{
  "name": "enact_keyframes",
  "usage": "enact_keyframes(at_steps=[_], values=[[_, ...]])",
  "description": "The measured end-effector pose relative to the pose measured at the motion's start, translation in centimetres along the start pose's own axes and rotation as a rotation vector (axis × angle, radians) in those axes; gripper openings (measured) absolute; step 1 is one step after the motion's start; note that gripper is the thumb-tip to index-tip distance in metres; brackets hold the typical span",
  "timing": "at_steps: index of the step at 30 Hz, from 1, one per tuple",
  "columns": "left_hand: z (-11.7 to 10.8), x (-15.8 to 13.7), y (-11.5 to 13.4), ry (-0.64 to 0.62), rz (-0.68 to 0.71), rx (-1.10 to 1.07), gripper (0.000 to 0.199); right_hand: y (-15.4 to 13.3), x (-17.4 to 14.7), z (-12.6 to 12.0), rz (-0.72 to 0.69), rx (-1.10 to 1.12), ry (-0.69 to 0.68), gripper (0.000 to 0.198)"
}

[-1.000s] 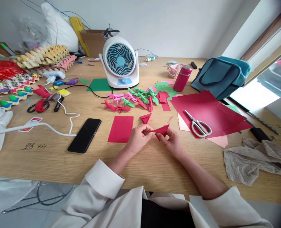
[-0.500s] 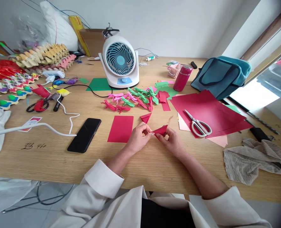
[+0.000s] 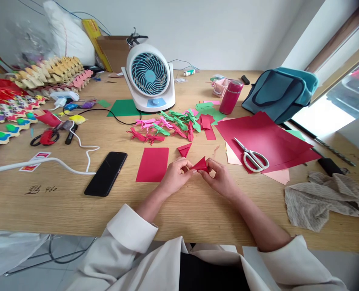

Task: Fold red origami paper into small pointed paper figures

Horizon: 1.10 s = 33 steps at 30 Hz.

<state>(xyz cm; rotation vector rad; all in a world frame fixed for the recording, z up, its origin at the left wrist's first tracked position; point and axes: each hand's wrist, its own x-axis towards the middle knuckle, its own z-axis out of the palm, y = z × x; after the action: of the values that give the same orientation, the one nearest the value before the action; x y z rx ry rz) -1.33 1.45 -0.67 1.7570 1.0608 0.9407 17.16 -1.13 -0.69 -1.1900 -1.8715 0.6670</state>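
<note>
Between my two hands is a small piece of folded red paper (image 3: 200,165), shaped like a triangle with its point upward. My left hand (image 3: 177,174) pinches its left corner between thumb and fingers. On the other side my right hand (image 3: 218,176) grips the right edge, thumb below and fingers behind. Just beyond lies a second folded red paper triangle (image 3: 184,150). A flat red paper rectangle (image 3: 152,164) rests left of my left hand. Farther back is a pile of folded paper figures (image 3: 170,124) in pink, green and red.
White-handled scissors (image 3: 253,157) lie on large red sheets (image 3: 267,135) at the right. A black phone (image 3: 106,173) and a white cable (image 3: 61,161) are at the left. Behind stand a fan (image 3: 150,76), a red flask (image 3: 231,97) and a blue bag (image 3: 279,93). A crumpled cloth (image 3: 322,198) lies right.
The folded paper between my hands has turned from lying long and narrow to a wider triangle pointing up. My right hand has shifted slightly left. The view has shifted a little.
</note>
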Motion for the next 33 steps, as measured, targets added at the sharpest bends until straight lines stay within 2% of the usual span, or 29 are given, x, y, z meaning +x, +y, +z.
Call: enact_keyframes(at_steps=[6,9,12,16,26,33], values=[[0.7,0.0,-0.1,0.033,-0.160,-0.352,0.028,0.1,0.1,0.1,0.131,0.246,0.024,0.021],[1.0,-0.1,-0.1,0.012,-0.246,-0.418,0.032,0.4,0.0,0.2,0.164,0.284,0.035,0.025],[0.9,0.0,-0.2,-0.021,-0.287,-0.392,0.035,0.5,0.0,0.2,0.162,0.235,0.022,0.026],[0.6,0.2,-0.6,-0.060,-0.260,-0.303,0.035,0.4,0.0,0.0,0.192,0.171,-0.041,0.023],[0.9,-0.1,-1.0,0.018,-0.225,-0.198,0.032,1.0,0.1,0.2,0.306,0.297,-0.107,0.034],[1.0,-0.1,-1.1,0.026,-0.266,-0.241,0.035,2.1,0.1,0.4,0.303,0.341,-0.117,0.038]])
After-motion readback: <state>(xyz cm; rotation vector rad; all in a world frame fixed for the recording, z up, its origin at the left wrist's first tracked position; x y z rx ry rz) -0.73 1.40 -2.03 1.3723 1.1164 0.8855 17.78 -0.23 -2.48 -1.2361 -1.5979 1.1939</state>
